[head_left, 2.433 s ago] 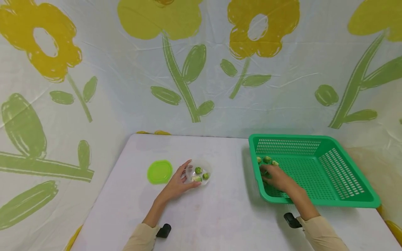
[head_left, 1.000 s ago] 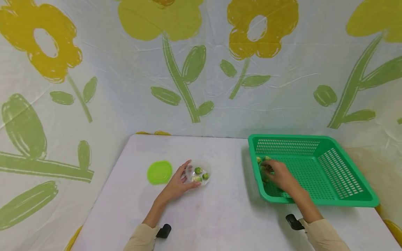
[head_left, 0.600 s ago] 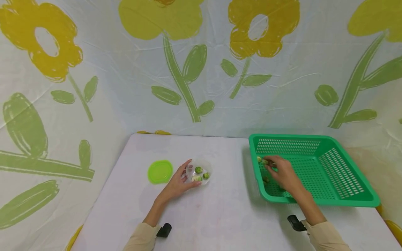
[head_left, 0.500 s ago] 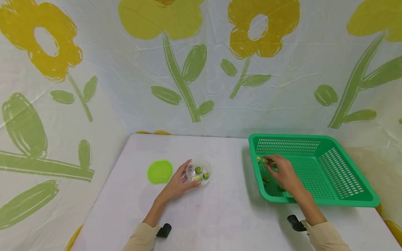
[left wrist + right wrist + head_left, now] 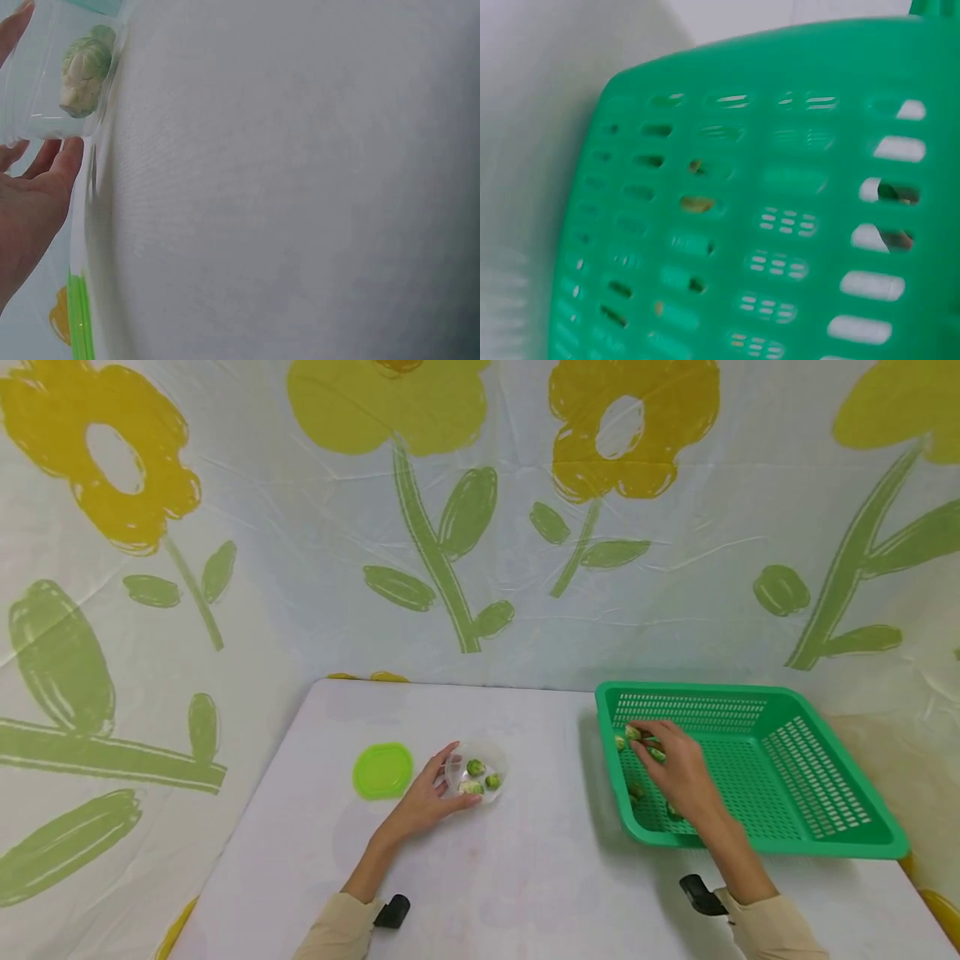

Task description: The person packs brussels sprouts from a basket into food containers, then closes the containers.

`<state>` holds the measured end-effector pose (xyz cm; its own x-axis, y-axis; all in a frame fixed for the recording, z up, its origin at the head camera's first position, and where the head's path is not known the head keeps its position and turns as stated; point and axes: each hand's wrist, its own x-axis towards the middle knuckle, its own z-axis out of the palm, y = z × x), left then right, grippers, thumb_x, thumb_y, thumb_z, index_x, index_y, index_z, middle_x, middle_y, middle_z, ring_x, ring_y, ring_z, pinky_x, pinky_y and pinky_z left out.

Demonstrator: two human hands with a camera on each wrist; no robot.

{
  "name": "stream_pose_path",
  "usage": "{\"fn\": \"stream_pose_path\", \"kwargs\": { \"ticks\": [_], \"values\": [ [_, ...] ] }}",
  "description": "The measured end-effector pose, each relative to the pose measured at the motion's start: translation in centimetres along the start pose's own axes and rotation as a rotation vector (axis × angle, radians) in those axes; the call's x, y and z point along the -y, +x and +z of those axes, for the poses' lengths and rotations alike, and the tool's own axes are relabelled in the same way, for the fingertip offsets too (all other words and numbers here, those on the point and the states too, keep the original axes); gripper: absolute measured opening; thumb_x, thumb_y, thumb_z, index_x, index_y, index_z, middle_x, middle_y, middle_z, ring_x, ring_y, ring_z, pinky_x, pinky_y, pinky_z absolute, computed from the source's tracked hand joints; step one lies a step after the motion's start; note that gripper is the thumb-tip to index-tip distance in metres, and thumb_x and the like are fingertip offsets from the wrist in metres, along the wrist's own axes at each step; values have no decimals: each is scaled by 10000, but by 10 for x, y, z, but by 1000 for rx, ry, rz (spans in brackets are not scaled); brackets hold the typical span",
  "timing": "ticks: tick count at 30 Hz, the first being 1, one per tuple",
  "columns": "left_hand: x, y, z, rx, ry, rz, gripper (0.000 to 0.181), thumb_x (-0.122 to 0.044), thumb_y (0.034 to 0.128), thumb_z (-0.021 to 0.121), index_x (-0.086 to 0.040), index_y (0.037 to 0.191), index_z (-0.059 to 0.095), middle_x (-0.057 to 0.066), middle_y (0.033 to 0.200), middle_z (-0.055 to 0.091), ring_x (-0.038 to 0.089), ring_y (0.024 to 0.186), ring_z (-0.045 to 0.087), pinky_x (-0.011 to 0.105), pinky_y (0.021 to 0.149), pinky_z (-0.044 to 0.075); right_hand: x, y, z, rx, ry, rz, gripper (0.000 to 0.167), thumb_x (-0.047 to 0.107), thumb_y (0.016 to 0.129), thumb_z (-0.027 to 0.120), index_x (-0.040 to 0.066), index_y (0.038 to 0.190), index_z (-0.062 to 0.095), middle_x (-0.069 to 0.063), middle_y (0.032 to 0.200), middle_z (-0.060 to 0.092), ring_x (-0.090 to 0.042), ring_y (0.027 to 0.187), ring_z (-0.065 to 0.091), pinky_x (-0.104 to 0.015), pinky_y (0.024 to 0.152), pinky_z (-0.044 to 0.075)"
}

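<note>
My left hand grips the side of a round clear plastic container, thumb at the near side and fingers at the far left. Three Brussels sprouts lie inside it; in the left wrist view a pale-based sprout shows through its wall. Over the left end of a green basket, my right hand pinches one Brussels sprout between thumb and fingertips. More sprouts sit below and around that hand, partly hidden by it. The basket's slotted wall blocks most of the right wrist view.
A bright green lid lies flat on the white table, left of the container. Bare tabletop separates the container from the basket. A flower-printed white sheet hangs behind and along the left side.
From the near left part of the basket my right hand has moved toward its far left corner, and it now holds a sprout slightly raised. My left hand and the container stay put.
</note>
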<state>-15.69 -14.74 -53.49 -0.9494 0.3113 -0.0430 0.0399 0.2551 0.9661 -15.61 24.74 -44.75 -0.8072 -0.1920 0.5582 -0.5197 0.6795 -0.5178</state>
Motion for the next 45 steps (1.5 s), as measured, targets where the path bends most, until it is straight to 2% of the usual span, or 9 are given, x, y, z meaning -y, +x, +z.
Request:
{"fn": "stream_pose_path", "kwargs": {
  "ticks": [8, 18, 25, 36, 45],
  "values": [
    [2, -1, 1, 0, -6, -1, 1012, -273, 845, 881, -195, 1642, 261, 113, 1610, 340, 270, 1503, 313, 449, 1201, 317, 15, 6, 7, -9, 63, 5, 324, -157, 854, 743, -83, 1166, 696, -216, 1086, 657, -377, 900, 718, -23, 804, 479],
    [3, -2, 1, 9, -18, -4, 1017, -280, 846, 881, -221, 1643, 253, 121, 1623, 316, 281, 1500, 326, 432, 1195, 333, 31, 13, 20, 12, 111, -31, 326, -158, 861, 736, -88, 1176, 693, -211, 1100, 659, -356, 928, 731, -167, 798, 573],
    [4, -3, 2, 10, -22, -11, 1016, -270, 844, 882, -236, 1642, 253, 123, 1624, 312, 293, 1494, 332, 416, 1192, 338, 39, 17, 33, 49, 168, -27, 326, -154, 877, 720, -89, 1195, 681, -211, 1130, 658, -354, 968, 722, -365, 805, 613],
    [1, -3, 1, 1, 12, -14, 1003, -289, 851, 876, -252, 1640, 259, 105, 1618, 334, 261, 1510, 304, 436, 1200, 328, 53, 25, 55, 85, 217, -30, 307, -139, 878, 730, -75, 1175, 692, -182, 1124, 660, -309, 977, 714, -378, 846, 611],
    [0, -1, 1, -6, 17, -8, 992, -297, 852, 874, -277, 1636, 266, 87, 1622, 334, 264, 1513, 292, 442, 1198, 332, 66, 34, 73, 112, 204, -49, 292, -97, 884, 750, -57, 1169, 704, -160, 1097, 678, -287, 974, 711, -376, 861, 612]
  ]
}}
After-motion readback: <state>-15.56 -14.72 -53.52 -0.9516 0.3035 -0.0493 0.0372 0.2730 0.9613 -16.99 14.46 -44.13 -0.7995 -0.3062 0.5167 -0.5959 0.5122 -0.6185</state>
